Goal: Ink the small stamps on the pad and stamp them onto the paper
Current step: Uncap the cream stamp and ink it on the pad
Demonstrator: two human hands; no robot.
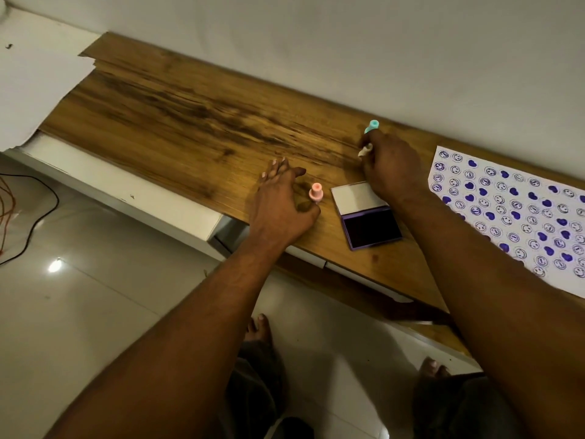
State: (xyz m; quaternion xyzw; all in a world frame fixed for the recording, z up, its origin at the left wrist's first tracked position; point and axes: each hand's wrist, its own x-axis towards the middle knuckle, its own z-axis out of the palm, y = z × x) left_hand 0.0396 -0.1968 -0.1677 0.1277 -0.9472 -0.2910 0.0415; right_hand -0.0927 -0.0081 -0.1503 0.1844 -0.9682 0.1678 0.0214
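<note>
A pink stamp (316, 192) stands upright on the wooden table (177, 122). My left hand (281, 201) rests flat just left of it, fingers spread, thumb beside its base. Farther back, my right hand (389, 166) grips a teal stamp (371, 126), with a pale stamp (365, 150) showing at its fingertips. The open purple ink pad (371, 228), its lid (354, 194) folded back, lies between my arms. The white paper (512, 217), at right, is covered with several purple smileys and hearts.
A white wall runs close behind the table. A white sheet (38, 87) overhangs the table's left end. Below the front edge are white drawers (133, 191), a glossy tiled floor with cables (28, 217) at left, and my bare feet (259, 331).
</note>
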